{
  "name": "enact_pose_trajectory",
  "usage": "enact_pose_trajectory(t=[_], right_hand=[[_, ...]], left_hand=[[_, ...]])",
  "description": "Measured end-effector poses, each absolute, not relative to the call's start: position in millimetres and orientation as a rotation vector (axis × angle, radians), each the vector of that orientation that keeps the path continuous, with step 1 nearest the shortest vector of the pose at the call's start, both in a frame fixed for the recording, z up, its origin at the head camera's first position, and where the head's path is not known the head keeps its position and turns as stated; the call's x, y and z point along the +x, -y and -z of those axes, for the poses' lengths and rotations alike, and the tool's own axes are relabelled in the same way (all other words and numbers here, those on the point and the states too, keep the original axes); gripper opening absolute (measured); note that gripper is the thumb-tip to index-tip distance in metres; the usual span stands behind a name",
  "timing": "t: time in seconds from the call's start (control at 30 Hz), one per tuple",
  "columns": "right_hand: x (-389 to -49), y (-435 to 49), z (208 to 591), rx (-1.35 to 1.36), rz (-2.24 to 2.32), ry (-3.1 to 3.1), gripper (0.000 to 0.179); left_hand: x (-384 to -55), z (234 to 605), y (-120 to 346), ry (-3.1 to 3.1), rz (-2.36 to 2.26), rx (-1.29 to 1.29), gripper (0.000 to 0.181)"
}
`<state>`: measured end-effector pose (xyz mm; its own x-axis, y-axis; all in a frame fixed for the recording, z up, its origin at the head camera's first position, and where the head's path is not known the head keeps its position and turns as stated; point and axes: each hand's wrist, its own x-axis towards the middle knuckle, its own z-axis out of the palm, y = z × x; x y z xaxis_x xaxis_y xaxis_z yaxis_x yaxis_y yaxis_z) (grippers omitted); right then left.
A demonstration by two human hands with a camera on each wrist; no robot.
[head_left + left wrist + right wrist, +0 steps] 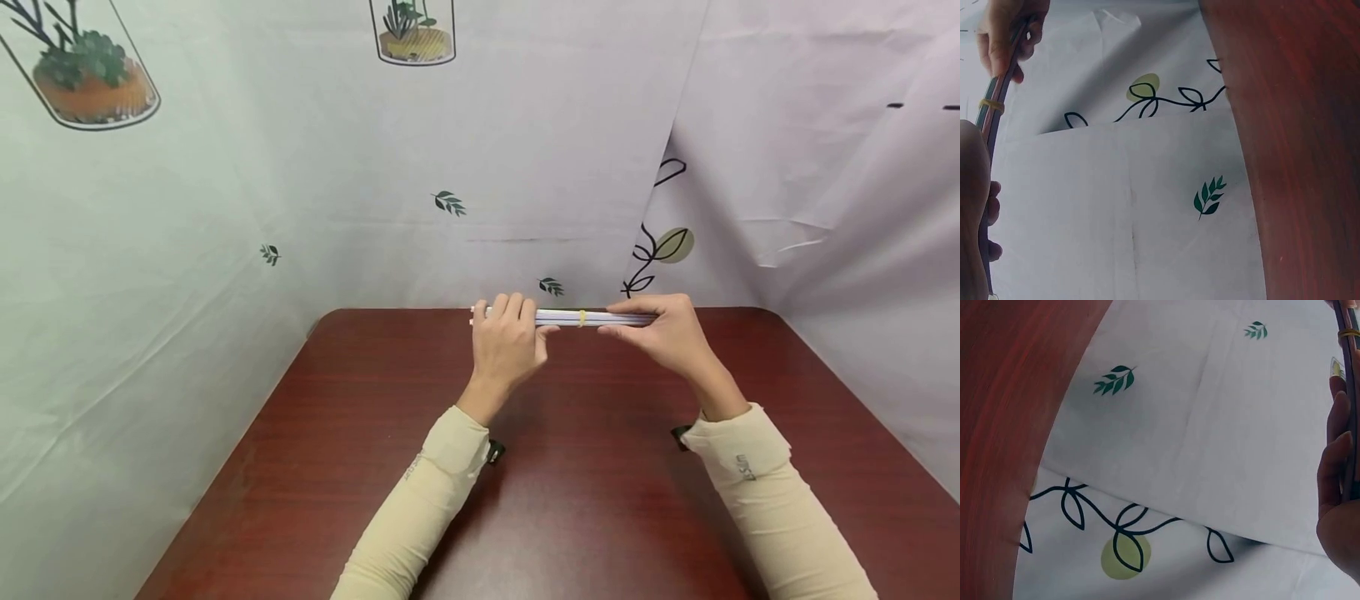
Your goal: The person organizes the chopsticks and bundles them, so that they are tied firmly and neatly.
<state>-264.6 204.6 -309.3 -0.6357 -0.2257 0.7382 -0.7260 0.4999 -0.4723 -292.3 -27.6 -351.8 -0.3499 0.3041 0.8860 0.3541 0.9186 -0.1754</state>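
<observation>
A bundle of slim, pencil-like sticks is held level above the far part of the table, with a yellow rubber band round its middle. My left hand grips the left part, fingers curled over it, and the stick ends poke out past them. At the other end my right hand pinches the bundle between thumb and fingers. The left wrist view shows the dark sticks running between both hands, the band between them. In the right wrist view, the right fingers lie along the bundle.
The dark red wooden table spreads beneath both forearms. White cloth printed with plants and leaves hangs behind the far edge and along both sides. Dark wrist straps show at the sleeves.
</observation>
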Motion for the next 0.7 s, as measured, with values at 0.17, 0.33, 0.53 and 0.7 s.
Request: enact_pose_trajectory(t=[0.17,0.33,0.53,0.7], right_hand=[[-258,-199,303,0.76,-1.13,2.137,0.025],[-277,-208,317,0.821,-1.091,2.088,0.028],[-286,-212,327,0.914,-0.642,1.976,0.031],[-286,-212,332,0.812,-0.388,1.857,0.028]], left_hand=[[-292,353,26,1.945,0.068,-0.473,0.037],[-291,352,26,1.963,0.069,-0.478,0.036],[-291,357,29,1.981,0.062,-0.49,0.035],[-294,360,34,1.95,0.071,-0.528,0.031]])
